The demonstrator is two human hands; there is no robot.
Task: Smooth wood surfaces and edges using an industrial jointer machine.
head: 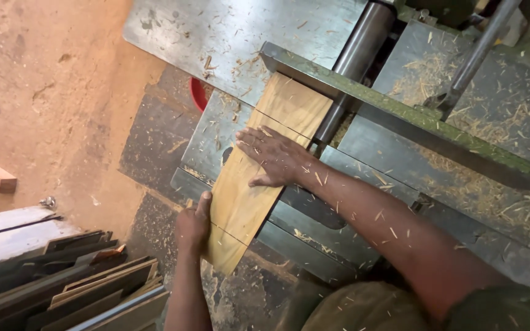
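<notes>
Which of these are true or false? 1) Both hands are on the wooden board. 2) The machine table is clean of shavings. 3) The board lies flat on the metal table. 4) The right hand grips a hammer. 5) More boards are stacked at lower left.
1) True: the left hand holds the near end of the wooden board and the right hand presses flat on top.
2) False: shavings cover the machine table.
3) True.
4) False: its open palm rests on the board.
5) True: stacked boards lie there.

Board (259,165) on planer table (216,132), against fence (400,116), roller (354,61) behind.
</notes>
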